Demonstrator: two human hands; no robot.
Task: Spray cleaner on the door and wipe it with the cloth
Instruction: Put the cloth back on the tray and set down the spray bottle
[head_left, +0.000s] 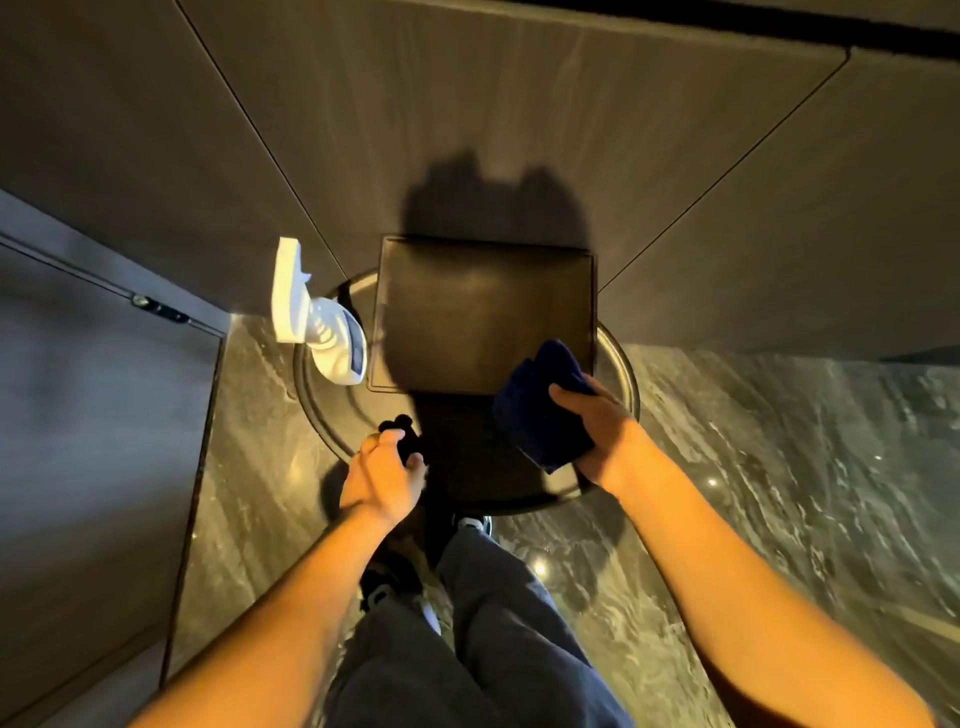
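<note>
Nearest the lens, bare forearms over grey trousers. Round dark tabletop (332, 421) as landmark. Left of it, grey hinged door (104, 395), dry-looking, not yet wiped. On its left rim, white spray bottle (317, 322), upright, unheld, parked within reach. At its near-left edge, left hand (382, 480), fingers curled round a small black object (402, 441), identity unclear. Centre-back, square dark tray (483, 312). Near-right edge, right hand (597, 431), fingers clenched on folded navy cloth (545, 405), likely readied for wiping. Table between body and wall panels.
</note>
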